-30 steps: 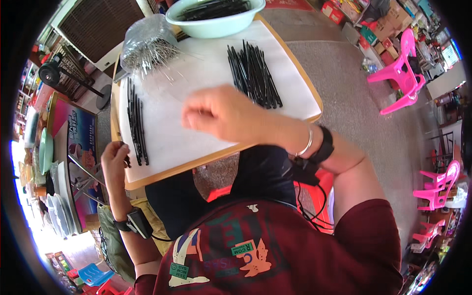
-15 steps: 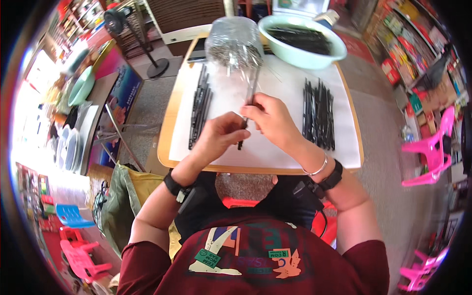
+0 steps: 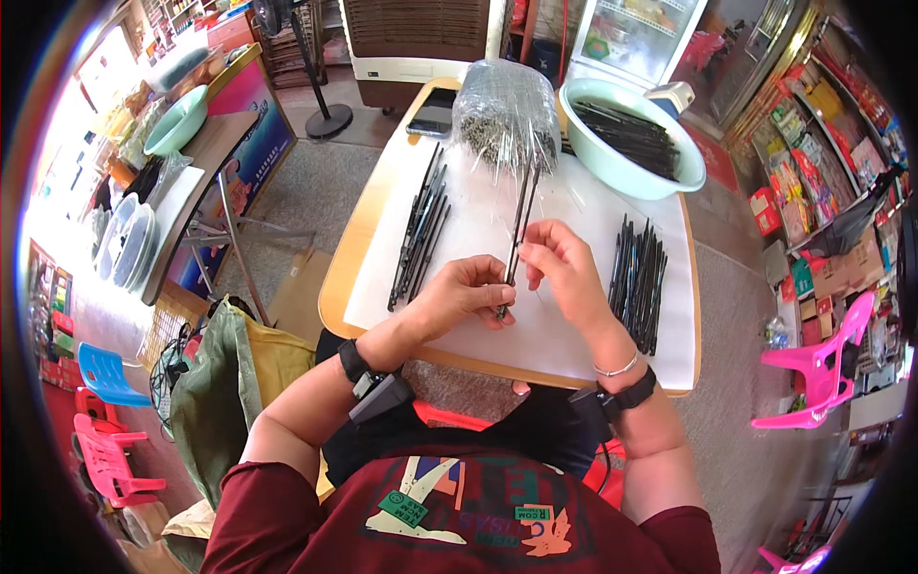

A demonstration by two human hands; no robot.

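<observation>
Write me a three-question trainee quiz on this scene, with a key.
1. Which hand pinches the held black sticks at the end nearer the person?
2. True or false: the basin has more black sticks in it.
3. The phone lies closest to: A) the left pile; B) the right pile; C) the basin.

Key: 1. The left hand. 2. True. 3. A.

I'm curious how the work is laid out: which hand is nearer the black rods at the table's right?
Right: the right hand is just left of those black rods; the left hand is farther left.
</observation>
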